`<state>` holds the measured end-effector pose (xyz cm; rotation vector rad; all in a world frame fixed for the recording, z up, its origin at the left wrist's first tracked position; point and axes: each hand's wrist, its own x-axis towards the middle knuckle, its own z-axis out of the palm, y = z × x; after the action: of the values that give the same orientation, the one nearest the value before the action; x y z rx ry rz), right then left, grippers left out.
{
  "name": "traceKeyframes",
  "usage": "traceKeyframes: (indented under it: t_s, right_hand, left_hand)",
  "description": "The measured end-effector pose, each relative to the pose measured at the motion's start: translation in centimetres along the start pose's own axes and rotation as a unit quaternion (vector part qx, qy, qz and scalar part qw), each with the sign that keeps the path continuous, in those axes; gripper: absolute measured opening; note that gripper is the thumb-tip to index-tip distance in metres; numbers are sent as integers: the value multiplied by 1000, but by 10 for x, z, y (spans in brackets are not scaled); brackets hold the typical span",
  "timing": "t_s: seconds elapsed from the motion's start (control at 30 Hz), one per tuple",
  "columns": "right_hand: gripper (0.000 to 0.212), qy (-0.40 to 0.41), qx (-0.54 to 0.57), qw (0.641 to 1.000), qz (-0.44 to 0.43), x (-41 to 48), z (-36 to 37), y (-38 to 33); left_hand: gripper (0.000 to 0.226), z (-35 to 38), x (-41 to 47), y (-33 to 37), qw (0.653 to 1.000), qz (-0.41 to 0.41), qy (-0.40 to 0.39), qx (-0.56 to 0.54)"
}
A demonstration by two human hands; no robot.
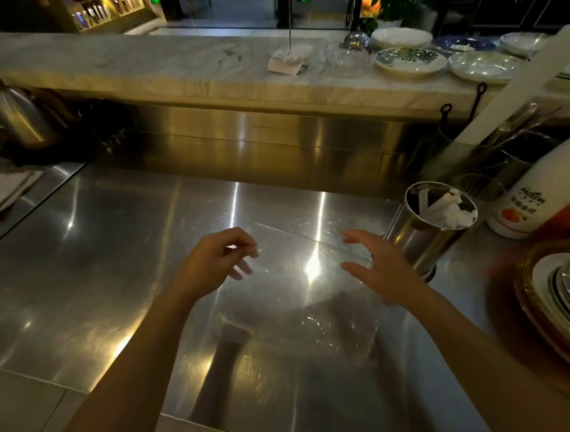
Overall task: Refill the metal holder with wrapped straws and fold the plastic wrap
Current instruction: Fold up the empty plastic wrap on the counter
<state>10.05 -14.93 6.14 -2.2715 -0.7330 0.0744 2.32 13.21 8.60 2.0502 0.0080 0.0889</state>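
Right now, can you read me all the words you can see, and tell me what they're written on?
"milim", as best it reads, in dark script on the white bottle at the right; the letters are uncertain.
Smaller characters under that script, above an orange fruit picture: too blurred to read.
Paper slips on the marble counter: print too small to read.
Bottles on the lit shelf, top left: labels too blurred to read.
Green lit signs at the top edge: unreadable.

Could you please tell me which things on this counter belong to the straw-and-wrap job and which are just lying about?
Job:
- shiny cylindrical metal holder
- white paper-wrapped straws inside it
- clear plastic wrap, spread on the steel counter

Lying about:
- white bottle with orange label
- leaf-patterned plate
- paper receipts
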Motion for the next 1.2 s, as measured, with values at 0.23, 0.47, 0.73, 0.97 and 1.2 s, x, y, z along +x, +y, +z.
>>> traceKeyframes:
  t_s: [0.23, 0.47, 0.73, 0.97, 1.2]
  right_hand:
    - [18, -170, 138, 975, 45, 16, -11, -19]
    - [11, -92, 241, 965, 50, 14, -26, -10]
    - [20, 8, 434, 894, 108, 15, -27, -1]
    - [6, 53, 438, 883, 161, 15, -15, 3]
    - [8, 25, 447, 872, 201, 13, -13, 9]
  left_hand:
    - [7, 11, 16, 29, 993, 76, -77, 45]
    - [42, 5, 33, 15, 983, -29, 10, -182]
    - [85, 44, 26, -15, 853, -159, -139, -477]
    - [37, 64, 25, -11, 924, -156, -59, -344]
    - [7, 61, 24, -17, 943, -138, 32, -301]
